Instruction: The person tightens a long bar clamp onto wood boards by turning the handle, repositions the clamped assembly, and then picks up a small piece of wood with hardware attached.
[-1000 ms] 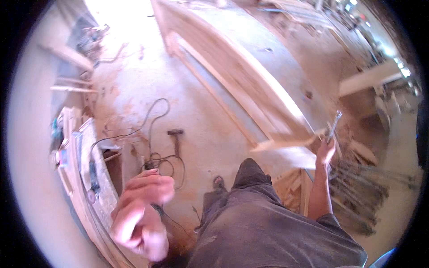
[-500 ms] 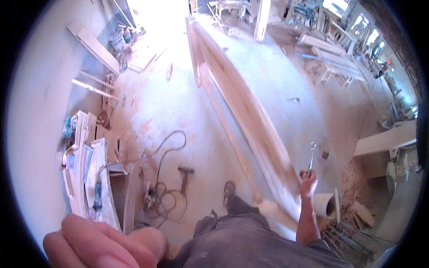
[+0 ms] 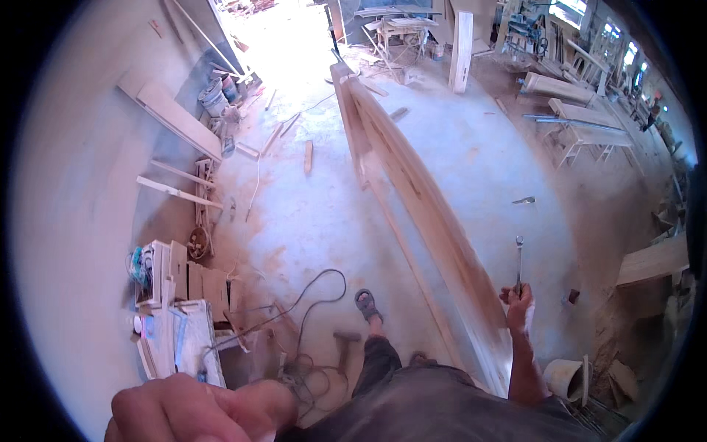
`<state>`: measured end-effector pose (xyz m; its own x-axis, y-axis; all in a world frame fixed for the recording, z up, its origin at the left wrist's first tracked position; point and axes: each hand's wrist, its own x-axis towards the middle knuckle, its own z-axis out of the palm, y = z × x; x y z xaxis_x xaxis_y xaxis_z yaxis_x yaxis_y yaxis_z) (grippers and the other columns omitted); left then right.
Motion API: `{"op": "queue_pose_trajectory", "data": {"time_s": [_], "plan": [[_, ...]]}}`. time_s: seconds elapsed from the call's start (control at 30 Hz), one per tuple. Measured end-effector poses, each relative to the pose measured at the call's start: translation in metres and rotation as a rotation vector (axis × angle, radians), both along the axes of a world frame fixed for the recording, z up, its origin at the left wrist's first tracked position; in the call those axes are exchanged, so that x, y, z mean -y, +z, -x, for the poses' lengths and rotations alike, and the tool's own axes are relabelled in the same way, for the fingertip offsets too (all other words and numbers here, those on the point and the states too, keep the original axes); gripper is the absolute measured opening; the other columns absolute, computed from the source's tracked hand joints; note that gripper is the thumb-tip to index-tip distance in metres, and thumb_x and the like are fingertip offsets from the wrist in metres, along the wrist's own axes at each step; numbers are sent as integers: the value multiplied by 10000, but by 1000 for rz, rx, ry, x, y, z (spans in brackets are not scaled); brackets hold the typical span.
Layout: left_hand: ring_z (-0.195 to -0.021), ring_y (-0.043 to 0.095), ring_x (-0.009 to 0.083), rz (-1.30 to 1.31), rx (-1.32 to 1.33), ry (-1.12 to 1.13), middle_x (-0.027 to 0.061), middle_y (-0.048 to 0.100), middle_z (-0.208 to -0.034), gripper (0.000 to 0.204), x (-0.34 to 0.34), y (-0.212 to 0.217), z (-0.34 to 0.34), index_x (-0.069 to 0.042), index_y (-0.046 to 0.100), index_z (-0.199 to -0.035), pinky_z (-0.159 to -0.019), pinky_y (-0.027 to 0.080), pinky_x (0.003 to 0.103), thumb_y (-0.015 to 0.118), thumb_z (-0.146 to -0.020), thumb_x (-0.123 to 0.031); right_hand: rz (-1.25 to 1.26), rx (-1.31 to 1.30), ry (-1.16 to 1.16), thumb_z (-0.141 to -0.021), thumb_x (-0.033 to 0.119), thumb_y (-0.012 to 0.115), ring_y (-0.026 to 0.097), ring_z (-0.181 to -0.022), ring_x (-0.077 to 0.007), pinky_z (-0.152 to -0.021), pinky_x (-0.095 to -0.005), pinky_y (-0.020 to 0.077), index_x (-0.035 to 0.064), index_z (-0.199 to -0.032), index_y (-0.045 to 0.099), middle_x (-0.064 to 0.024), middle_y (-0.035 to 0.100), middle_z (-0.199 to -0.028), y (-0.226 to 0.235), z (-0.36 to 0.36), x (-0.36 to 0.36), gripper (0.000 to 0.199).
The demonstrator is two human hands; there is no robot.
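My right hand (image 3: 519, 303) is closed round the lower end of a metal wrench (image 3: 520, 254), whose ring-shaped head points away from me. Beside that hand runs a long wooden piece (image 3: 423, 177), made of boards, stretching from near my body toward the bright doorway. A narrower wooden rail (image 3: 401, 236) runs along its left side. Large and close at the lower left, my left hand (image 3: 195, 412) has its fingers curled in; whatever they may hold is hidden.
A hammer (image 3: 346, 350) and a black cable (image 3: 324, 298) lie on the floor left of my feet. At the left stands a cluttered bench (image 3: 202, 331). Planks (image 3: 177, 118) lean on the wall. A white bucket (image 3: 565, 377) is at the lower right. Far right are trestles with boards (image 3: 589, 132).
The whole view has shifted, so the floor and doorway sit further right. My left foot now shows further forward. The right hand still grips the wrench, and the left hand stays curled.
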<state>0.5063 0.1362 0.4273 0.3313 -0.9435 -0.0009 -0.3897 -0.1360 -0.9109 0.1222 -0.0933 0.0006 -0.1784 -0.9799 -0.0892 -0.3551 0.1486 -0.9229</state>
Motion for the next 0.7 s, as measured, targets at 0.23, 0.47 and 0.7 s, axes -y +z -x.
{"op": "queue_pose_trajectory", "data": {"time_s": [0.23,0.47,0.7], "plan": [[-670,385,72,299,-517,-46,-20,380,-893,245,123,5,-101,-43,458,-1081,-599,350,181,437,-1001,-273,29,-68,-6,-950,20,527,674,-748,-196,-706,-347,547,-19,-950,569,-123,680,-858,-3,-140,99,57],[-767,493,118,678,-1379,-460,29,512,-965,146,261,4,-186,-58,501,-1021,-732,433,225,463,-1008,-199,77,-225,0,-920,30,557,652,-758,-323,-715,-429,495,13,-924,593,-157,666,-814,23,-271,177,40],[-977,656,312,694,-2222,-1411,219,676,-1109,371,453,-120,-340,51,552,-1272,-918,508,398,506,-943,-113,17,-269,-89,-933,71,552,658,-802,-325,-745,-428,495,6,-951,588,-169,673,-834,26,-345,287,77]]}}
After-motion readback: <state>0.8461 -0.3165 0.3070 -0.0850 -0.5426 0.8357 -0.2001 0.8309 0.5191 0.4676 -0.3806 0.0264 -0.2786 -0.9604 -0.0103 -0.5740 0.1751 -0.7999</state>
